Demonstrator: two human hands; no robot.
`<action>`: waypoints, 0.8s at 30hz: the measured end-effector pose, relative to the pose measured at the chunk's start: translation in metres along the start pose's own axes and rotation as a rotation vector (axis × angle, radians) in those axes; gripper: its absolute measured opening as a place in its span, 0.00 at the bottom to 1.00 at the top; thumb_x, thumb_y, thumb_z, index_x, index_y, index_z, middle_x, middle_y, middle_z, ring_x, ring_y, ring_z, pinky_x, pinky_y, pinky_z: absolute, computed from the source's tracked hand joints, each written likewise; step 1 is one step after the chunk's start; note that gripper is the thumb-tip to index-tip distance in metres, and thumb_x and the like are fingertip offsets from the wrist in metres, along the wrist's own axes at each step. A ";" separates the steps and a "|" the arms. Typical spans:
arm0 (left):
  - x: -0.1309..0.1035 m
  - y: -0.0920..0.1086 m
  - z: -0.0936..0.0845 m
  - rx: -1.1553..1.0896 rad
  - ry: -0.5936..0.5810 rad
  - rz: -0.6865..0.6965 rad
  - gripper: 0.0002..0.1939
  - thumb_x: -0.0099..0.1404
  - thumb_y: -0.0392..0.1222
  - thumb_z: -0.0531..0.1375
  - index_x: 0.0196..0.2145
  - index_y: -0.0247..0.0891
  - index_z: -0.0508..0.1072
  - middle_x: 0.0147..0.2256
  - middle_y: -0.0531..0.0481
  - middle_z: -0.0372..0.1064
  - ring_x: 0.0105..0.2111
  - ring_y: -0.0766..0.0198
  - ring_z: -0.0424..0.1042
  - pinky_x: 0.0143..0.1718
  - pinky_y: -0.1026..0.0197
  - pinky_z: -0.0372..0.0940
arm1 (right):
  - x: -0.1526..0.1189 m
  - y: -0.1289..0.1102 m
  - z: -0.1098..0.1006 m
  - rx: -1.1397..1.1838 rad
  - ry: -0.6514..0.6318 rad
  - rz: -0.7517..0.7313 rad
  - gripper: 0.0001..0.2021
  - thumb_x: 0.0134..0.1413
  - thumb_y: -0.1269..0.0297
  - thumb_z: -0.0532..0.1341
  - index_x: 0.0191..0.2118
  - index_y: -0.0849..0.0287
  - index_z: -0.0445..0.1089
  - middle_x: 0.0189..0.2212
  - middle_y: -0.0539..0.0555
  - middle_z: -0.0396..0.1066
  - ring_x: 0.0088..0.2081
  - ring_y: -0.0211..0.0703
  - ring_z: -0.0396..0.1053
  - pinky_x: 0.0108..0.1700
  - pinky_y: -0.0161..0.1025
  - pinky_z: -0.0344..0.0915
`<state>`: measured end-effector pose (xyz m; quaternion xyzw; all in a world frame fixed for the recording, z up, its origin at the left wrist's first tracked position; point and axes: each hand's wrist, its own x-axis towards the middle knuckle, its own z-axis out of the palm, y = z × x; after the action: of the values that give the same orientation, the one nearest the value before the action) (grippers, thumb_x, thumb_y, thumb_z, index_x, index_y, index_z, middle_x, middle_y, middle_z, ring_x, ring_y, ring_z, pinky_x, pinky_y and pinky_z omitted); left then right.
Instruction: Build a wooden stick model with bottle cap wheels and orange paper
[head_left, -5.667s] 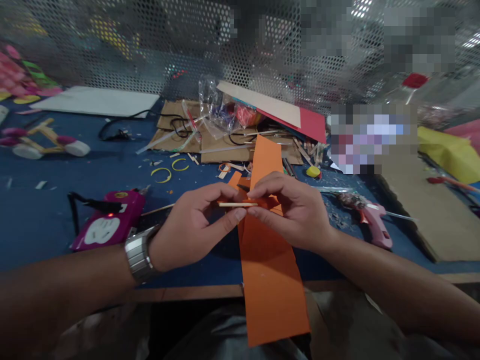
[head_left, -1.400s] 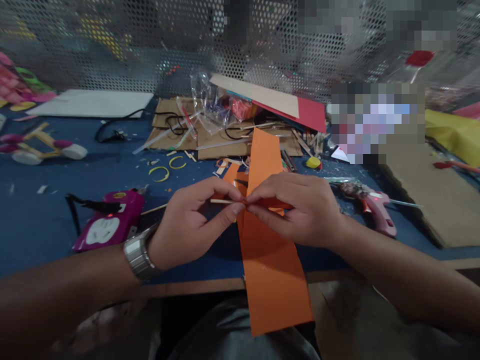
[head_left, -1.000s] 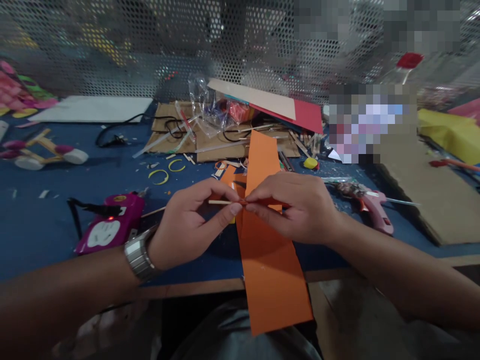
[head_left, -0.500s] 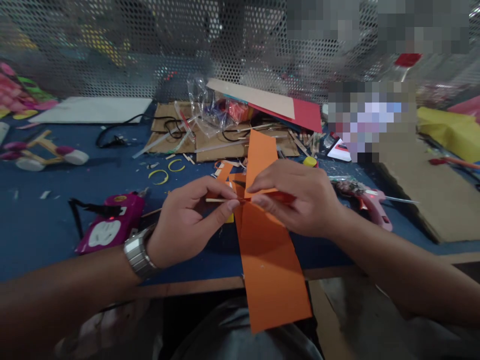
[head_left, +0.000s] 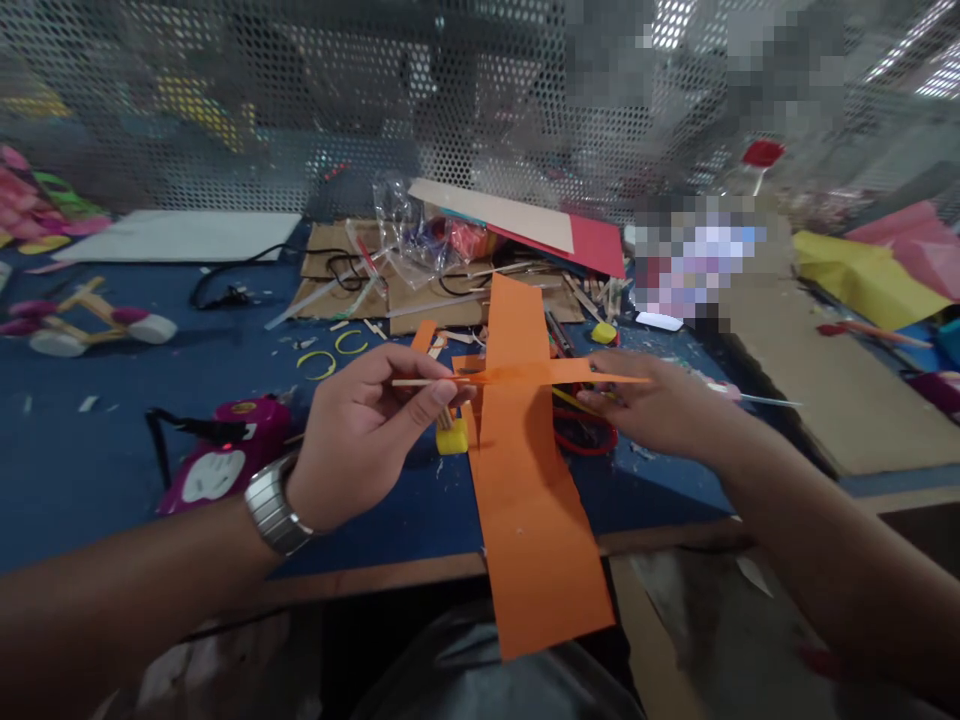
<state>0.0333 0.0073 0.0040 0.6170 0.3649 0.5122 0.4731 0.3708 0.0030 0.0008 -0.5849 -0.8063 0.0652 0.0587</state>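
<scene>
Orange paper strip (head_left: pixel 555 373), no legible writing

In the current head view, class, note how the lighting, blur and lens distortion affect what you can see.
Head view: dim overall, glare only top right behind the mesh; the right hand is motion-blurred, the left hand pinching the thin stick sharper; the orange paper strip reads clearly; table edge bows from wide-angle distortion; some background patches are pixelated.
</scene>
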 end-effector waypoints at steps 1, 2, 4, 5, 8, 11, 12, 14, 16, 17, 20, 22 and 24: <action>0.001 0.000 0.000 -0.020 0.008 -0.004 0.16 0.69 0.52 0.79 0.39 0.39 0.81 0.37 0.49 0.86 0.39 0.58 0.91 0.39 0.66 0.83 | -0.003 -0.002 0.004 -0.014 0.027 0.006 0.11 0.76 0.58 0.61 0.54 0.53 0.78 0.51 0.61 0.84 0.54 0.61 0.81 0.56 0.52 0.74; 0.001 0.000 0.000 -0.041 0.014 -0.010 0.18 0.68 0.54 0.79 0.39 0.39 0.81 0.37 0.49 0.86 0.39 0.57 0.91 0.40 0.65 0.84 | -0.005 -0.005 0.006 -0.032 0.045 0.002 0.13 0.75 0.57 0.62 0.57 0.54 0.78 0.53 0.61 0.84 0.56 0.63 0.80 0.59 0.55 0.74; 0.002 -0.001 -0.001 -0.084 0.025 -0.025 0.20 0.66 0.56 0.80 0.39 0.39 0.81 0.37 0.49 0.86 0.39 0.56 0.91 0.42 0.64 0.85 | -0.006 -0.015 0.006 -0.079 0.045 -0.027 0.17 0.74 0.54 0.64 0.61 0.54 0.77 0.57 0.62 0.83 0.61 0.66 0.78 0.64 0.59 0.73; 0.002 -0.001 -0.001 -0.101 0.026 -0.035 0.21 0.65 0.57 0.81 0.40 0.39 0.82 0.37 0.49 0.87 0.39 0.57 0.91 0.42 0.64 0.85 | -0.006 -0.020 0.005 -0.105 0.019 -0.029 0.18 0.74 0.54 0.65 0.61 0.53 0.78 0.58 0.62 0.83 0.63 0.66 0.78 0.66 0.58 0.72; 0.003 -0.003 -0.002 -0.154 0.035 -0.059 0.21 0.64 0.56 0.82 0.40 0.39 0.82 0.36 0.50 0.87 0.38 0.58 0.91 0.45 0.64 0.85 | -0.003 -0.036 0.000 -0.182 -0.083 0.089 0.18 0.71 0.54 0.66 0.58 0.58 0.78 0.53 0.65 0.85 0.57 0.67 0.81 0.57 0.54 0.74; 0.004 -0.006 -0.003 -0.192 0.037 -0.081 0.21 0.64 0.57 0.82 0.41 0.40 0.82 0.36 0.49 0.88 0.39 0.57 0.91 0.47 0.61 0.86 | -0.001 -0.044 -0.001 -0.205 -0.137 0.178 0.18 0.71 0.56 0.65 0.58 0.63 0.77 0.43 0.66 0.86 0.47 0.65 0.84 0.45 0.48 0.71; 0.005 -0.007 -0.004 -0.191 0.034 -0.083 0.21 0.65 0.57 0.81 0.41 0.40 0.82 0.37 0.49 0.89 0.40 0.57 0.91 0.47 0.60 0.86 | 0.000 -0.044 -0.002 -0.202 -0.141 0.173 0.19 0.71 0.58 0.65 0.59 0.64 0.76 0.41 0.65 0.86 0.45 0.65 0.84 0.43 0.47 0.70; 0.006 -0.010 -0.005 -0.173 0.026 -0.077 0.21 0.67 0.57 0.80 0.43 0.40 0.82 0.39 0.47 0.89 0.41 0.55 0.91 0.46 0.59 0.86 | -0.001 -0.043 -0.005 -0.194 -0.152 0.157 0.23 0.70 0.60 0.65 0.65 0.64 0.73 0.41 0.63 0.86 0.44 0.62 0.84 0.41 0.45 0.66; 0.007 -0.013 -0.007 -0.164 0.028 -0.077 0.20 0.68 0.57 0.78 0.44 0.40 0.82 0.40 0.45 0.89 0.42 0.53 0.91 0.46 0.56 0.86 | -0.005 -0.036 -0.008 -0.145 -0.156 0.153 0.30 0.70 0.59 0.64 0.73 0.62 0.67 0.39 0.58 0.86 0.41 0.59 0.84 0.38 0.43 0.63; 0.008 -0.014 -0.007 -0.167 0.032 -0.081 0.21 0.69 0.57 0.78 0.44 0.39 0.81 0.40 0.45 0.89 0.42 0.53 0.91 0.46 0.55 0.86 | -0.008 -0.032 -0.009 -0.096 -0.155 0.151 0.33 0.71 0.57 0.64 0.76 0.61 0.65 0.37 0.56 0.85 0.38 0.56 0.83 0.36 0.43 0.61; 0.009 -0.014 -0.008 -0.180 0.041 -0.100 0.21 0.69 0.57 0.78 0.45 0.39 0.81 0.39 0.45 0.89 0.41 0.51 0.90 0.46 0.53 0.86 | -0.021 -0.014 -0.011 0.111 -0.133 0.117 0.33 0.73 0.52 0.62 0.78 0.57 0.64 0.33 0.50 0.81 0.33 0.50 0.79 0.34 0.41 0.61; 0.009 -0.013 -0.007 -0.188 0.045 -0.106 0.20 0.69 0.57 0.78 0.44 0.40 0.80 0.38 0.46 0.88 0.41 0.52 0.90 0.46 0.53 0.86 | -0.032 -0.002 -0.008 0.202 -0.098 0.101 0.33 0.72 0.51 0.62 0.77 0.55 0.66 0.33 0.50 0.80 0.32 0.47 0.77 0.33 0.40 0.65; 0.008 -0.012 -0.007 -0.200 0.047 -0.108 0.20 0.68 0.56 0.79 0.44 0.40 0.80 0.37 0.47 0.88 0.41 0.52 0.90 0.47 0.53 0.86 | -0.042 0.008 -0.003 0.259 -0.015 0.125 0.32 0.69 0.52 0.64 0.74 0.54 0.70 0.31 0.49 0.79 0.30 0.46 0.75 0.30 0.39 0.67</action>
<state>0.0283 0.0198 -0.0048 0.5339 0.3556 0.5342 0.5506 0.3916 -0.0345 0.0018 -0.6212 -0.7535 0.1765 0.1234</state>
